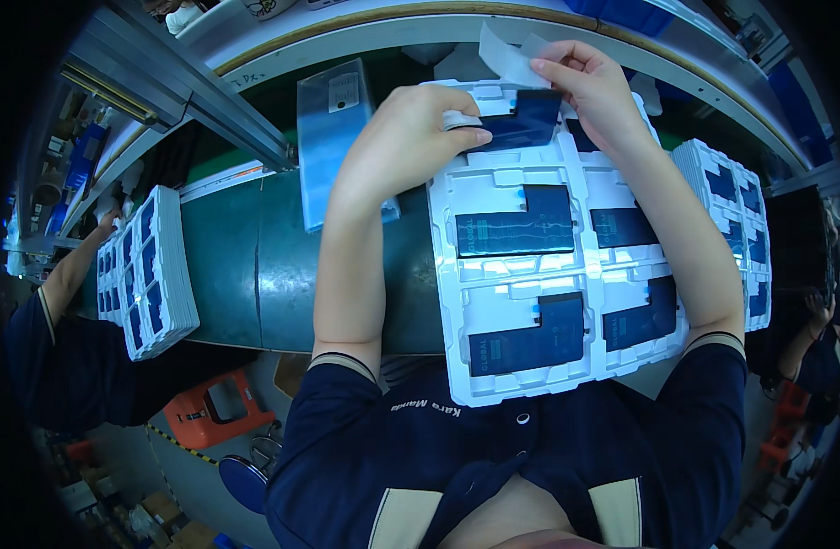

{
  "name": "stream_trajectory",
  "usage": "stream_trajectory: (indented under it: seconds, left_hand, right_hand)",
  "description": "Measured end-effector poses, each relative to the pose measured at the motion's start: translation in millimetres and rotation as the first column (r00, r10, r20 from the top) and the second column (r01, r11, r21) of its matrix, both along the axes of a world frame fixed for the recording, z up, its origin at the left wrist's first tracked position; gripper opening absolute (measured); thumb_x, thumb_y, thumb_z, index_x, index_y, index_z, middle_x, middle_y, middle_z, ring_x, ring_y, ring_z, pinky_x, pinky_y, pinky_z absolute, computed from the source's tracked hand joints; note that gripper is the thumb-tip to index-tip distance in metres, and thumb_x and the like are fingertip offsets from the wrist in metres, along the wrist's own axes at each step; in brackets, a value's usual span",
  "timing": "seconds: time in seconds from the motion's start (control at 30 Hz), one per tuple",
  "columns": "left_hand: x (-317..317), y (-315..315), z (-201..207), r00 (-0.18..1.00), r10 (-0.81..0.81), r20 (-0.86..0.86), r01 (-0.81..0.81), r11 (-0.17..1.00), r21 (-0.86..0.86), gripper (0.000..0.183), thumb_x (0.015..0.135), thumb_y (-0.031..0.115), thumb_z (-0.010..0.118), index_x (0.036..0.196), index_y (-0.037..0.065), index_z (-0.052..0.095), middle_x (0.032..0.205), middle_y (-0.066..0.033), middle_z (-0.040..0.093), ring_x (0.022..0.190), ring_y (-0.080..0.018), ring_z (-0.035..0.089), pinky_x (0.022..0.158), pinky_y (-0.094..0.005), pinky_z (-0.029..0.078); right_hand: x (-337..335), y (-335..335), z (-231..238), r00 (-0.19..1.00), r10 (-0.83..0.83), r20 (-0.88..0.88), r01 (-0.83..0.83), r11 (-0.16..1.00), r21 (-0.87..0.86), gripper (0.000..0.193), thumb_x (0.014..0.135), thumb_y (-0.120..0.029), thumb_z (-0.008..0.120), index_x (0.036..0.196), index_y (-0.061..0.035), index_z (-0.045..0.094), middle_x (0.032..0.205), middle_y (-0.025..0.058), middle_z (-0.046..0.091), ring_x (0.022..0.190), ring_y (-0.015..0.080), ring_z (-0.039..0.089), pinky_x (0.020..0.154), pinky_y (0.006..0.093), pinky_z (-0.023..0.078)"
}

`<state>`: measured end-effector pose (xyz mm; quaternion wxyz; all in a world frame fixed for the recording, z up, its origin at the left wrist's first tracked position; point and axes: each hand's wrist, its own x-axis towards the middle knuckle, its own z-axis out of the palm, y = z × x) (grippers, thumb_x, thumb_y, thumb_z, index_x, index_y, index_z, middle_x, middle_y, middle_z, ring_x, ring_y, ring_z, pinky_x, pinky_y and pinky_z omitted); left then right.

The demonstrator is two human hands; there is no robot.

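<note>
Shirt (521,439): nearest the camera, dark navy; front edge of tray (580,270) sits close to it, can't tell if touching.
Tray: white, moulded, on green bench (228,256), near side overhanging bench edge.
Held battery (530,119): flat, dark, L-shaped, at the tray's far left compartment; can't tell if lifted clear.
Left hand (429,133): thumb and fingers closed on the battery's left end; small white bit between fingers, unclear what.
Right hand (585,87): thumb and fingers pinched on clear film (511,59), above the tray's far edge.
Other batteries (521,233): in the nearer compartments, one per pocket; far right one mostly hidden by right hand and wrist.
Blue sleeve (328,151): flat plastic, left of tray, partly behind left forearm.
Second tray stack (761,274): right of tray, partly blocked by right arm.
Third tray stack (177,293): left end of bench, beside co-worker (68,274).
Shelf (365,50): runs across behind the work, right hand close in front of it in view.
Metal post (210,101): far left of tray, beyond blue sleeve.
Orange stool (187,416): floor, lower left.
</note>
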<state>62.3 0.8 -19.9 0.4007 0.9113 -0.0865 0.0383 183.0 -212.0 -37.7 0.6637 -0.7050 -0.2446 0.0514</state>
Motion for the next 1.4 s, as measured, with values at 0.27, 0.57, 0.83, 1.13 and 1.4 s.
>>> stream_trajectory:
  seconds: [0.27,0.57,0.83,1.13,1.4]
  left_hand:
    - [-24.6,38.3,27.6,0.753,-0.644,0.133,0.648,0.761,0.016,0.021,0.077,0.021,0.074,0.079,0.001,0.069,0.125,-0.0218,0.055,0.084,-0.0231,0.061,0.077,-0.0333,0.043]
    - [-12.1,36.3,7.4,0.778,-0.628,-0.036,0.624,0.778,-0.077,0.018,0.081,0.016,0.072,0.082,-0.001,0.066,0.083,-0.0124,0.064,0.129,-0.0358,0.047,0.095,-0.0442,0.042]
    - [-8.3,38.3,4.3,0.875,-0.481,-0.051,0.455,0.855,-0.250,0.016,0.081,0.015,0.073,0.085,0.002,0.066,0.124,-0.0156,0.061,0.106,-0.0229,0.060,0.088,-0.0334,0.047]
    - [-2.0,38.4,-2.4,0.909,-0.402,-0.107,0.340,0.867,-0.364,0.015,0.083,0.015,0.070,0.088,0.001,0.066,0.118,-0.0135,0.065,0.101,-0.0171,0.060,0.088,-0.0294,0.047]
    - [16.4,14.1,-13.4,0.993,-0.005,0.118,0.030,0.977,-0.212,0.027,0.078,0.020,0.076,0.095,0.000,0.071,0.111,-0.0063,0.062,0.099,-0.0183,0.058,0.089,-0.0294,0.042]
  right_hand:
    - [-39.2,2.6,8.6,0.990,0.120,0.078,-0.080,0.915,-0.396,0.014,0.079,-0.008,0.073,0.090,-0.0025,0.065,0.077,0.0035,0.063,0.062,0.0079,0.059,0.055,0.0215,0.048]
    - [-40.6,3.2,10.8,0.984,0.114,0.136,-0.040,0.888,-0.457,0.014,0.080,-0.009,0.073,0.090,-0.0036,0.064,0.069,-0.0009,0.057,0.057,0.0030,0.052,0.053,0.0171,0.041]
    - [-35.7,1.5,3.3,0.946,0.156,0.284,0.012,0.859,-0.512,0.014,0.080,-0.008,0.073,0.090,-0.0023,0.065,0.072,-0.0004,0.057,0.059,0.0041,0.050,0.055,0.0173,0.042]
    - [-49.5,6.2,13.2,0.814,0.222,0.537,0.185,0.778,-0.601,0.026,0.079,-0.007,0.073,0.104,-0.0031,0.067,0.082,0.0045,0.063,0.072,0.0105,0.056,0.066,0.0237,0.048]
    - [-22.6,-12.1,10.9,0.954,-0.011,0.301,0.131,0.915,-0.382,0.030,0.091,-0.029,0.063,0.107,-0.0048,0.068,0.086,0.0072,0.068,0.077,0.0142,0.062,0.069,0.0280,0.051]
